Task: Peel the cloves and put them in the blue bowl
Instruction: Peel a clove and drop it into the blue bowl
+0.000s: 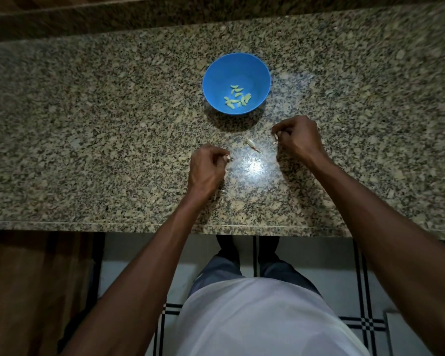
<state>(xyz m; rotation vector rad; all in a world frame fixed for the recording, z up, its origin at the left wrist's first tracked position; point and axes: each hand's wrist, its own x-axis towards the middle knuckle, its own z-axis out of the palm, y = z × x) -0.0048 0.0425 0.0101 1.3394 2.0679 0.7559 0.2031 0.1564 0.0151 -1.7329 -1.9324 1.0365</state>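
A blue bowl stands on the granite counter and holds several pale peeled cloves. In front of it, my left hand pinches a small whitish piece at its fingertips. My right hand has its fingers curled and pinches another small whitish bit. Between the two hands a loose scrap of papery garlic skin lies on the counter. I cannot tell whether the pinched pieces are cloves or skin.
The counter's front edge runs across below my forearms. A raised granite ledge borders the back. Tiled floor and a wooden cabinet front show below the counter.
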